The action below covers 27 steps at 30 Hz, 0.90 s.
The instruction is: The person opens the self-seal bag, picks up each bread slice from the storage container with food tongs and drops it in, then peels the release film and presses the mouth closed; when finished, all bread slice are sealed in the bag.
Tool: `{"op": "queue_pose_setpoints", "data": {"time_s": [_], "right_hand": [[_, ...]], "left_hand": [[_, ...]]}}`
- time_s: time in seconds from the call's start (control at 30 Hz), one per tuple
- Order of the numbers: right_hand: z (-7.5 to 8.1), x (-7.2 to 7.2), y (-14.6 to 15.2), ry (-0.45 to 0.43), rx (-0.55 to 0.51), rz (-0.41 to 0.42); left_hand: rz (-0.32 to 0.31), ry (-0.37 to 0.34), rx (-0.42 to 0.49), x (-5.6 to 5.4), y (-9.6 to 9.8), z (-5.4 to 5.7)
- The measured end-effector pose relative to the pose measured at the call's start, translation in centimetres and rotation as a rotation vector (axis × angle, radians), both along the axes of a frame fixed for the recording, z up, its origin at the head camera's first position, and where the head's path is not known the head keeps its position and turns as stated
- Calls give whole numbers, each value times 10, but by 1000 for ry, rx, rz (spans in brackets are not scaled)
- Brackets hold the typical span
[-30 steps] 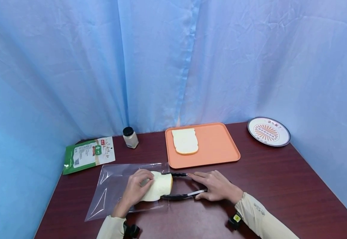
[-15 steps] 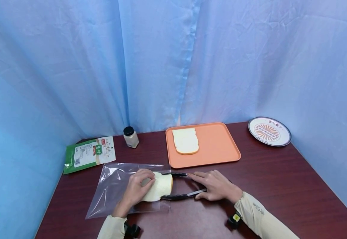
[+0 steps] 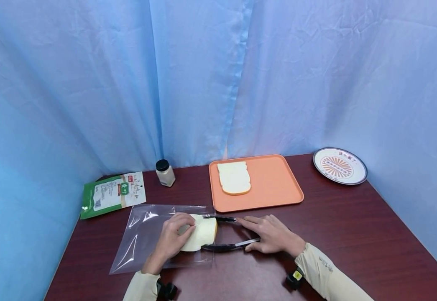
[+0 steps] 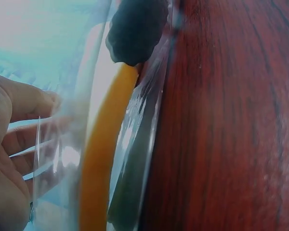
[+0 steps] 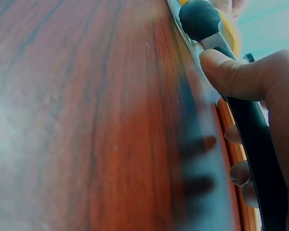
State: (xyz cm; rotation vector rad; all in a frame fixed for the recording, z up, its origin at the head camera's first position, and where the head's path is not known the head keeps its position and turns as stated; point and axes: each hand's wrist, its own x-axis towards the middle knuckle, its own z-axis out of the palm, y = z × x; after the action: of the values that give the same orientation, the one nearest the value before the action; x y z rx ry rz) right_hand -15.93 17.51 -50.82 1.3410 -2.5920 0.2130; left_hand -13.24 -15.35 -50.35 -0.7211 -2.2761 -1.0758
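Note:
A clear plastic bag lies on the table, its mouth toward the right. Partly inside it is a white bread slice with an orange-brown crust. My left hand pinches the bag's film over the slice; the left wrist view shows fingers behind the clear plastic. From the right, my right hand grips a pair of tongs, thumb on the near arm. The black tong heads flank the slice's two long sides. The slice's far end is hidden under my left hand.
Behind the bag is an orange tray bearing another bread slice. A black-capped jar and a green-and-white packet stand at back left. A patterned plate sits back right, near the blue curtain.
The bread slice and tong heads have shifted very slightly away from me. Glare on the bag has changed. Both hands stay nearly where they were.

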Motion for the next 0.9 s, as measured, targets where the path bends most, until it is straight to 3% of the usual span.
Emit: {"op": "queue_pose_setpoints", "data": {"time_s": [0.37, 0.9], "right_hand": [[1, 0, -6, 46, -43, 27], [3, -2, -20, 52, -23, 35]], "left_hand": [[-15, -2, 18, 0, 3, 0], [-6, -2, 24, 1, 5, -1]]}}
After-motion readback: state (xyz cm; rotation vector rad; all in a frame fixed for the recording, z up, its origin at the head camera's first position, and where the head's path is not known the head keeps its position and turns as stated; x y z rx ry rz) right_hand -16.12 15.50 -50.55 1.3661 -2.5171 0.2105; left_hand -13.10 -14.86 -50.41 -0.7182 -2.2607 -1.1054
